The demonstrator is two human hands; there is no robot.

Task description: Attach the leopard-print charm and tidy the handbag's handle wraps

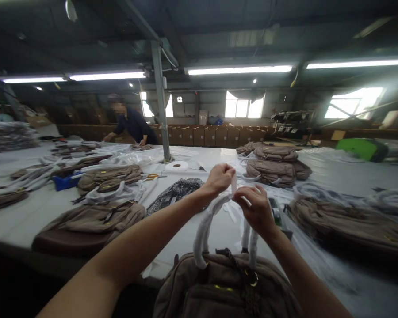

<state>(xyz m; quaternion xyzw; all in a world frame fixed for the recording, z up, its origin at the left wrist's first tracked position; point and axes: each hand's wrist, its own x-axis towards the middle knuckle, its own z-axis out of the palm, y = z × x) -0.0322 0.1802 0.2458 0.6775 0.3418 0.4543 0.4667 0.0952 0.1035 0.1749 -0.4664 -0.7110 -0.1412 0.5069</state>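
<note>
While a finished brown bag (89, 223) lies at the left on the white surface (26, 216), the left hand (219, 179) pinches the top of the white-wrapped handles (205, 225). The right hand (257, 210) pinches the wrapping beside it, directly above the brown backpack (225, 287), which sits at the surface's near edge.

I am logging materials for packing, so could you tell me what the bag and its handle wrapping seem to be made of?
Bag: brown woven fabric, likely canvas, matte and creased. Handle wrapping: white, soft, probably foam sheet or paper; too blurred to tell.
</note>
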